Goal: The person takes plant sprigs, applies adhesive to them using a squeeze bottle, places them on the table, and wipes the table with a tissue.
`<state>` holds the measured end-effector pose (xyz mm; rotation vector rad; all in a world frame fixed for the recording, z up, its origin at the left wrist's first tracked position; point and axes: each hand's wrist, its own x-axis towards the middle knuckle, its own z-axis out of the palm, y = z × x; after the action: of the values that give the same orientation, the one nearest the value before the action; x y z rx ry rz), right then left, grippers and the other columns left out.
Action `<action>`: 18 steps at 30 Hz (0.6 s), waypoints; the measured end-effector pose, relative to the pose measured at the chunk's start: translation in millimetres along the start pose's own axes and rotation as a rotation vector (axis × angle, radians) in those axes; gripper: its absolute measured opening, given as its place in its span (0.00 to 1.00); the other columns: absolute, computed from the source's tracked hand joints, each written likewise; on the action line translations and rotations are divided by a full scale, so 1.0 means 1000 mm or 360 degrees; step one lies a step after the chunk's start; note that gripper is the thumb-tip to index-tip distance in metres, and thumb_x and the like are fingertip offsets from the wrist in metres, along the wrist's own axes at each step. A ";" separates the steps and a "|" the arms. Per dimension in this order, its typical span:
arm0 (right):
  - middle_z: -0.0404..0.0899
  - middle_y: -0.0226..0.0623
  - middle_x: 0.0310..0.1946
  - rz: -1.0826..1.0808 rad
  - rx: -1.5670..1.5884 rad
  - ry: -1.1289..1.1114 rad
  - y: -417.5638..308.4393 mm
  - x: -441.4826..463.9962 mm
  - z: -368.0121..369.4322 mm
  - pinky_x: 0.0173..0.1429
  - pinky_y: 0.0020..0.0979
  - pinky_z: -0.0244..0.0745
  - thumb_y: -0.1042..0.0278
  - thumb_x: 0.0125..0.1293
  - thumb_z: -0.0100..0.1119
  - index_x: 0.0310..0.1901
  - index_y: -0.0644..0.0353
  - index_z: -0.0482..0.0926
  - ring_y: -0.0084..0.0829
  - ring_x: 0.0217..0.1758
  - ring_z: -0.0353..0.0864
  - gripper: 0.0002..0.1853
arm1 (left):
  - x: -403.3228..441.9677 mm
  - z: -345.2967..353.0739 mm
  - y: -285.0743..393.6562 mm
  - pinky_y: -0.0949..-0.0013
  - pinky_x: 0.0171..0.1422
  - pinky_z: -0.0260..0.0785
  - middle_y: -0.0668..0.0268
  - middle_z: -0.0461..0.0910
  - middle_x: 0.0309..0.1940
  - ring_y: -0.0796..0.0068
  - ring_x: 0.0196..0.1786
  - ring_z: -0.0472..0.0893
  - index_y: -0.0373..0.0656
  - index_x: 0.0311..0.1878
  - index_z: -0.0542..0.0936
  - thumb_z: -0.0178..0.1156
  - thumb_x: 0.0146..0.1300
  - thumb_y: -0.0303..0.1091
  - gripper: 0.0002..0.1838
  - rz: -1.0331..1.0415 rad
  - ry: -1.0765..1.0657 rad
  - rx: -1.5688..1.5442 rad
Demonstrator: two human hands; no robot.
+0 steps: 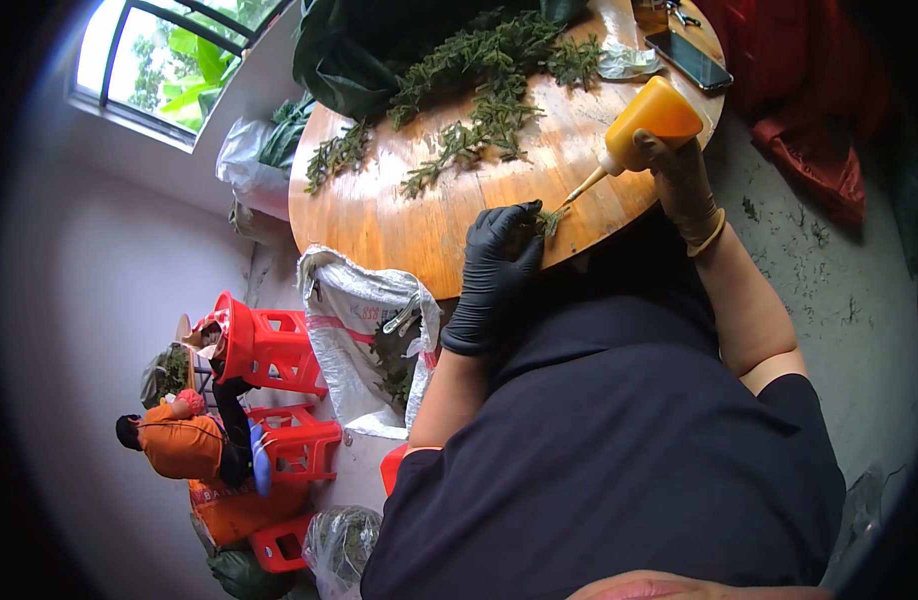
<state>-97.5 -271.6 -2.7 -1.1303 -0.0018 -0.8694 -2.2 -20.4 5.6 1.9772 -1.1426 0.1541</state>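
My left hand point(497, 262), in a black glove, is closed by the near edge of the round wooden table. A small green sprig point(550, 221) pokes out from its fingertips. My right hand point(682, 180), in a tan glove, wraps around a squeeze bottle point(659, 112) of yellow-orange liquid. The bottle is tilted, its long thin nozzle point(586, 184) pointing down at the sprig; whether the tip touches it I cannot tell. Further back on the table point(379, 225) lies a spread of green artificial-looking sprigs point(479, 75).
A phone point(690, 60) lies at the table's far right beside crumpled plastic point(627, 62). An open white sack point(344, 330) hangs at the left edge with a metal clip. Red stools point(289, 350) and a person in orange point(184, 442) are further left. Red cloth point(799, 90) drapes at right.
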 end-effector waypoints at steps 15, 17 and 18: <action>0.80 0.33 0.45 0.0064 0.0122 -0.0006 -0.005 0.006 -0.014 0.54 0.33 0.81 0.58 0.65 0.71 0.56 0.61 0.74 0.27 0.48 0.83 0.24 | -0.005 -0.009 0.005 0.70 0.59 0.72 0.63 0.82 0.46 0.72 0.49 0.82 0.37 0.55 0.81 0.64 0.58 0.18 0.19 -0.0208 -0.0029 -0.0204; 0.80 0.34 0.47 0.0102 0.0245 -0.0008 -0.009 0.008 -0.012 0.54 0.36 0.82 0.57 0.65 0.70 0.58 0.61 0.73 0.29 0.50 0.84 0.26 | -0.012 -0.038 0.011 0.73 0.58 0.71 0.66 0.80 0.45 0.77 0.48 0.80 0.38 0.59 0.79 0.64 0.58 0.17 0.23 -0.0158 -0.0019 -0.0195; 0.79 0.35 0.48 0.0102 0.0292 0.0003 -0.008 0.007 -0.011 0.55 0.38 0.83 0.56 0.66 0.70 0.59 0.61 0.72 0.30 0.51 0.83 0.26 | -0.016 -0.060 0.019 0.73 0.57 0.71 0.67 0.80 0.44 0.79 0.47 0.79 0.39 0.63 0.78 0.64 0.58 0.16 0.27 -0.0081 0.0062 -0.0057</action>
<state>-101.9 -286.2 1.1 -0.9530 -0.0426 -0.7964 -9.6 27.5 48.5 1.9616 -1.0618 0.1442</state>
